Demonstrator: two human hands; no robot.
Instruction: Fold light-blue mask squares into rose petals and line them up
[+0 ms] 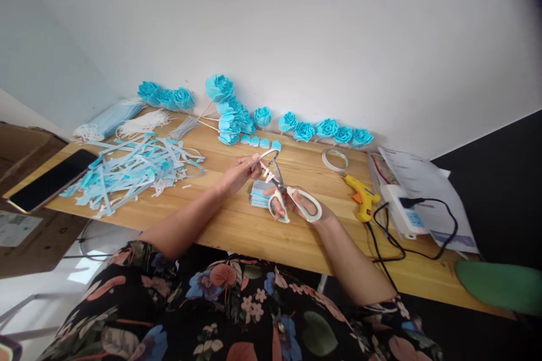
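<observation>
My right hand (pixel 301 203) has its fingers through the white handles of a pair of scissors (pixel 311 207), whose blades point up and to the left. My left hand (pixel 242 174) pinches a thin, curved white strip (pixel 267 153) that arcs over toward the blades. Small white pieces show between the left fingertips and the scissors. Just below, a stack of light blue squares (pixel 259 194) lies on the wooden table, partly behind the right hand. Behind the hands, several small blue petal pieces (pixel 254 141) lie in a row.
Blue fabric flowers (pixel 304 131) line the wall. Cut strips (pixel 122 172), face masks (pixel 110 118) and a phone (pixel 53 180) are on the left. To the right are a tape roll (pixel 335 160), yellow glue gun (pixel 362 197), power strip (pixel 404 211), cables and papers (pixel 427 192).
</observation>
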